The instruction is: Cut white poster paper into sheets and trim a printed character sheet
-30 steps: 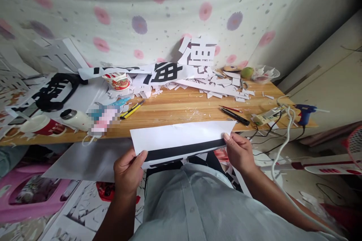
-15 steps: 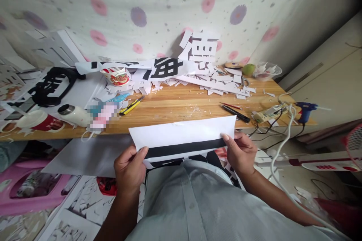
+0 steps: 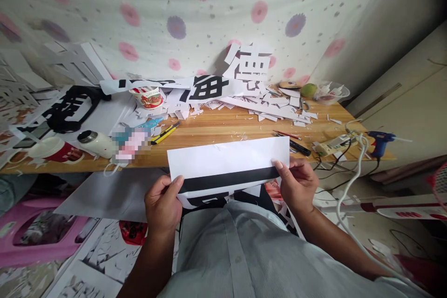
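Observation:
A white paper sheet (image 3: 228,156) with printed black strokes is stretched between my hands in front of the table's near edge. My left hand (image 3: 163,202) pinches its left edge, thumb on top. At the right edge, my right hand (image 3: 296,184) grips the sheet with the thumb on the paper and the fingers behind. The lower part of the sheet hangs toward my lap, partly hidden by its fold. On the table beyond lie a yellow cutter (image 3: 165,133) and a black pen (image 3: 296,146).
Cut white scraps (image 3: 279,107) and a printed sheet (image 3: 209,88) lie along the back of the wooden table (image 3: 206,125). A paper bowl (image 3: 150,98), white bottle (image 3: 98,143) and red cup (image 3: 57,149) stand left. A blue glue gun (image 3: 380,142) and power strip (image 3: 333,144) are right.
The paper's upper left corner has shifted right and lifted a little, and the upper part looks flatter. Both hands keep their hold. The view has shifted slightly.

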`<state>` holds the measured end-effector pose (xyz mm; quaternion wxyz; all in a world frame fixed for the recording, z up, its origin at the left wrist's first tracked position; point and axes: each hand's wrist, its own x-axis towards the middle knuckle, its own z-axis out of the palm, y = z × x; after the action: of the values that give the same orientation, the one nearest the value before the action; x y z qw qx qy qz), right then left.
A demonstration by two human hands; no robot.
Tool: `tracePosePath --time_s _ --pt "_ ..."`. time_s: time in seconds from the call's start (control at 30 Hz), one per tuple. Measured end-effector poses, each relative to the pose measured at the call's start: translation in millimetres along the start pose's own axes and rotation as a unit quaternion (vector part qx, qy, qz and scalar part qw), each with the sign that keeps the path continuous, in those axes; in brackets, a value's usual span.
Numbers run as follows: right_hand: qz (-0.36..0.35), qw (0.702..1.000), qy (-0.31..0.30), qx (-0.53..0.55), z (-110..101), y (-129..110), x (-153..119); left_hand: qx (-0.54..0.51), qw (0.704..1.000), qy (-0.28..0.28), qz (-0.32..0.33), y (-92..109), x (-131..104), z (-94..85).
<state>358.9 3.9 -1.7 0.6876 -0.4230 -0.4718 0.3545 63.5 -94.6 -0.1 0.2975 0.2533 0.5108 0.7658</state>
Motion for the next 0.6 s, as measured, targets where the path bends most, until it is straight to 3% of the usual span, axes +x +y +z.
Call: tracePosePath --time_s 0.23,0.37,0.6 --pt "0.052 0.998 0.023 0.008 5 5 3 0.013 0.999 0.023 -0.033 7 3 7.9" --pt "0.045 0.999 0.024 0.008 8 6 4 0.027 0.998 0.018 -0.057 11 5 7.2" --pt "0.042 0.999 0.033 0.001 10 6 6 0.037 0.999 0.027 -0.024 13 11 8.1"
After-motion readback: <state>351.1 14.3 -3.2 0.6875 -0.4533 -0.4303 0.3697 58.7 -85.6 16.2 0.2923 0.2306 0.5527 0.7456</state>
